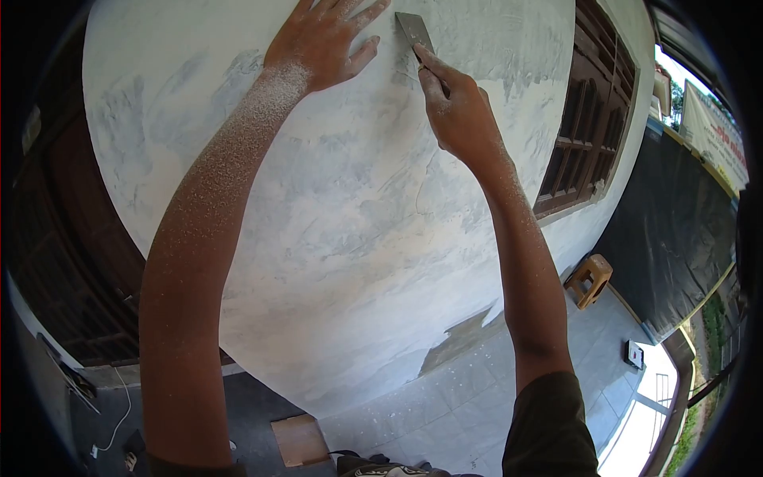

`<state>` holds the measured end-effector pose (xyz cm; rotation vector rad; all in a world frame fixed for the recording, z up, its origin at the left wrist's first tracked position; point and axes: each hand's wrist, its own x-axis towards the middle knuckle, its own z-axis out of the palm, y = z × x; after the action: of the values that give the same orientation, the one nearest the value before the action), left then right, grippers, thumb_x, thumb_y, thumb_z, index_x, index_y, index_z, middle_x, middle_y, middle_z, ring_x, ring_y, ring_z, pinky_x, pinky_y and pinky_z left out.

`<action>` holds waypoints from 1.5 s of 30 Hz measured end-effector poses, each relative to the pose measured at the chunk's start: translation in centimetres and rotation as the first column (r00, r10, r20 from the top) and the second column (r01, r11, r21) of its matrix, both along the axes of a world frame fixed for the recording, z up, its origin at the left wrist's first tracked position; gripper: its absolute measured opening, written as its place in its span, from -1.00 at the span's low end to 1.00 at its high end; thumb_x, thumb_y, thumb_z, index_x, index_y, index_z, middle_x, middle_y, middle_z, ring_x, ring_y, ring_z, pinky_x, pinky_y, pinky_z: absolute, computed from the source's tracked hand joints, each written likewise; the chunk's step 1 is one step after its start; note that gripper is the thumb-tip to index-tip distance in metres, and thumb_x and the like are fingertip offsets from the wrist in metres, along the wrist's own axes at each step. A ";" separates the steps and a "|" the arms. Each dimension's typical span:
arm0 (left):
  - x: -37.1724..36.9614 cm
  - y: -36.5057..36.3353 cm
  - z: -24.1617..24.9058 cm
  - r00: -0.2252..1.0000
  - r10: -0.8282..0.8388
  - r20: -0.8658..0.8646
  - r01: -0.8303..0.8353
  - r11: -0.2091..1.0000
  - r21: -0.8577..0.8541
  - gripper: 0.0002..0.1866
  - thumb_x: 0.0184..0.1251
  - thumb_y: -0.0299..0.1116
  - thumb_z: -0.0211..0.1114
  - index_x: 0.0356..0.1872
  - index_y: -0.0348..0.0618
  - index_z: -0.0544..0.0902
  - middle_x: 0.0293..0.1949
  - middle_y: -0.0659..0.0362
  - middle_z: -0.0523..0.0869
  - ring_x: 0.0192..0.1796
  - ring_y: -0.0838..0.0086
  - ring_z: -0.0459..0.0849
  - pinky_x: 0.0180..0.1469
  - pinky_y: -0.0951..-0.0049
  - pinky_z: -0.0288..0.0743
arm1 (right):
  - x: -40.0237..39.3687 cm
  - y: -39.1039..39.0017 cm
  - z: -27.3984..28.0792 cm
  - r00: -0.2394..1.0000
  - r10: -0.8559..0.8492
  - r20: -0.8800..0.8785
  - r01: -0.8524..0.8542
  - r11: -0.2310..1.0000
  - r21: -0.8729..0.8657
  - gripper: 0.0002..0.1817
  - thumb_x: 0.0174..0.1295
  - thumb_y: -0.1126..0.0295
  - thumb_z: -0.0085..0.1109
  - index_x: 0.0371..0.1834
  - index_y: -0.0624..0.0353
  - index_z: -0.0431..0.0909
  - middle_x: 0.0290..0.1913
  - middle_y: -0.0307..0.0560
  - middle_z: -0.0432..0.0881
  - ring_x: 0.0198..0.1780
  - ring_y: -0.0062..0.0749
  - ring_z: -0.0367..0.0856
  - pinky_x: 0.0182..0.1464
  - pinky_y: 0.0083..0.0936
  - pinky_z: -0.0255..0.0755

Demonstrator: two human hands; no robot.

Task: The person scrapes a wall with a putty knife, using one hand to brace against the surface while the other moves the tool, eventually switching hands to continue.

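My right hand (459, 107) is wrapped round the handle of a putty knife (414, 30), whose flat metal blade points up and left against the wall. To its left, my left hand (326, 40) lies spread on the patchy white and grey wall (334, 191), and the top frame edge cuts off some of its fingertips. Pale dust covers my left wrist and forearm. A thin crack-like line runs down the wall below my right hand.
Right of my hands is a brown wooden window (586, 119). A tan stool (589, 281) stands on the tiled floor (453, 413) by a dark sheet (675, 230). Dark wooden doors (71, 238) are at left. A brown board (300, 440) lies below the wall.
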<state>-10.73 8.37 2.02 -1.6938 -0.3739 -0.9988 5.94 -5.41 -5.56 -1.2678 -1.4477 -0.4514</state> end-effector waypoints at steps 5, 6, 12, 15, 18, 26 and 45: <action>0.0 0.0 0.1 1.000 0.006 -0.005 -0.006 1.000 0.013 -0.30 0.53 0.05 -0.03 0.57 -0.07 0.21 0.63 0.02 0.08 0.68 0.20 -0.06 0.67 0.02 -0.29 | -0.6 0.1 2.3 0.999 -0.015 -0.039 0.015 1.000 -0.006 -0.57 0.52 0.26 -0.04 0.38 0.05 0.54 -0.25 0.19 0.77 -0.41 -0.33 0.69 -0.15 -0.33 0.58; 0.0 0.1 0.1 1.000 0.001 -0.003 -0.001 1.000 0.026 -0.30 0.52 0.06 -0.02 0.57 -0.07 0.23 0.63 0.02 0.10 0.67 0.19 -0.05 0.67 0.02 -0.28 | -0.6 0.1 2.4 1.000 -0.015 -0.025 0.015 1.000 0.003 -0.57 0.53 0.26 -0.03 0.38 0.04 0.54 -0.24 0.18 0.77 -0.40 -0.34 0.69 -0.15 -0.33 0.59; 0.0 0.0 -0.1 1.000 -0.009 0.007 0.009 0.999 0.035 -0.29 0.50 0.08 0.00 0.54 -0.09 0.28 0.61 0.00 0.15 0.67 0.17 -0.01 0.67 0.00 -0.27 | -0.6 0.5 0.2 0.997 -0.043 0.059 0.038 0.995 0.096 -0.57 0.52 0.26 -0.02 0.38 0.05 0.54 -0.22 0.17 0.78 -0.39 -0.35 0.68 -0.14 -0.34 0.59; -0.1 -0.1 0.1 1.000 -0.014 -0.003 0.014 0.999 0.038 -0.30 0.51 0.08 0.00 0.54 -0.09 0.28 0.61 0.00 0.16 0.67 0.17 -0.01 0.67 0.00 -0.27 | -0.5 0.2 2.3 1.000 -0.014 0.024 0.012 0.997 0.074 -0.57 0.52 0.27 -0.01 0.38 0.06 0.54 -0.21 0.16 0.78 -0.41 -0.39 0.67 -0.17 -0.37 0.58; 0.0 0.1 -0.1 1.000 -0.029 0.004 0.029 0.999 0.046 -0.30 0.51 0.08 -0.01 0.54 -0.08 0.28 0.61 0.01 0.15 0.67 0.18 -0.02 0.67 0.00 -0.27 | -0.5 -0.2 2.1 0.999 -0.044 0.018 0.044 0.998 -0.036 -0.57 0.51 0.27 -0.01 0.38 0.07 0.54 -0.21 0.16 0.79 -0.45 -0.42 0.64 -0.20 -0.38 0.57; 0.1 0.1 0.0 1.000 -0.011 0.001 0.011 0.999 0.042 -0.30 0.51 0.09 -0.03 0.54 -0.08 0.28 0.62 0.04 0.14 0.67 0.20 -0.03 0.67 0.02 -0.31 | -0.7 0.6 2.3 0.999 0.013 0.033 -0.016 0.995 0.096 -0.54 0.58 0.16 -0.09 0.46 -0.03 0.47 -0.60 -0.18 0.56 -0.75 -0.62 0.30 -0.61 -0.53 0.37; 0.2 0.2 0.1 0.999 -0.035 0.001 0.035 0.998 0.045 -0.31 0.53 0.10 -0.05 0.53 -0.09 0.29 0.61 0.02 0.16 0.67 0.18 -0.03 0.67 0.00 -0.30 | -0.9 -0.6 3.2 0.996 -0.036 -0.077 0.028 0.994 -0.107 -0.56 0.53 0.24 -0.03 0.39 0.05 0.53 -0.21 0.14 0.79 -0.44 -0.40 0.65 -0.19 -0.37 0.58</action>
<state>-10.53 8.54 2.12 -1.6639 -0.3216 -1.0275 5.02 -6.02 -2.37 -1.3802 -1.4019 -0.3459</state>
